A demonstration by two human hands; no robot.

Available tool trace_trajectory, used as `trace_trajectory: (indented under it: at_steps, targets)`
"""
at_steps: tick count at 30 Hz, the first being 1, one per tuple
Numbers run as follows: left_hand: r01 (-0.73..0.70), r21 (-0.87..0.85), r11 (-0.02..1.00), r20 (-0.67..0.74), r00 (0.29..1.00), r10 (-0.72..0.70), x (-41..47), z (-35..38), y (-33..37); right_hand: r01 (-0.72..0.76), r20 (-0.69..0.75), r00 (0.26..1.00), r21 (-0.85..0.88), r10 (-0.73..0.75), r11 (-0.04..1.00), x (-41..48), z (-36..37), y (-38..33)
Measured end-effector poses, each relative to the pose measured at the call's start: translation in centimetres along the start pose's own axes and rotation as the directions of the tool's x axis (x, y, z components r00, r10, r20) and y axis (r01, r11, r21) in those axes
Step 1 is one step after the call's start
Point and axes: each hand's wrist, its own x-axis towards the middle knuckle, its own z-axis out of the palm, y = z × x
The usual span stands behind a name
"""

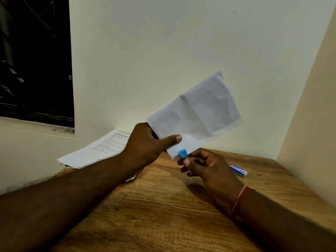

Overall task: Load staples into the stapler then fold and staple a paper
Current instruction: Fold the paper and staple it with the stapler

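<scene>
My left hand (151, 144) grips a folded white paper (198, 113) by its lower left corner, thumb across the front, and holds it up above the wooden table (154, 206). My right hand (203, 166) is curled round a small blue stapler (182, 154). Only the stapler's blue tip shows, set against the paper's lower edge. A small blue and white staple box (239, 170) lies on the table to the right of my right hand.
A stack of printed sheets (96, 151) lies at the table's back left, against the wall. Cream walls close in the table at the back and on the right. A dark window (34, 60) is at the upper left.
</scene>
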Motion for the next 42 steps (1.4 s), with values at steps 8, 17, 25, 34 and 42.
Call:
trace_trajectory:
  at_steps: [8,17,25,34,42]
  targets:
    - [-0.025,-0.037,0.999,0.012,1.0,0.025,0.0,0.2,-0.2,0.013,-0.022,1.0,-0.057,-0.014,0.998,0.2,0.0,0.0]
    - [-0.04,-0.078,0.996,0.007,0.999,0.041,0.0,0.3,-0.8,0.035,-0.079,0.996,-0.128,-0.045,0.991,0.6,0.0,0.2]
    - [-0.039,-0.067,0.997,0.005,0.999,0.04,0.3,0.4,-1.4,0.023,-0.068,0.997,-0.068,-0.028,0.997,0.6,0.1,0.1]
    - [0.012,-0.138,0.99,-0.076,0.997,-0.023,1.5,-0.5,-1.7,0.007,0.043,0.999,-0.544,0.019,0.839,0.6,-1.4,0.8]
    - [0.043,-0.225,0.973,0.04,0.999,-0.035,0.7,-0.1,-1.7,-0.006,0.051,0.998,-0.503,0.036,0.865,0.8,-1.7,0.3]
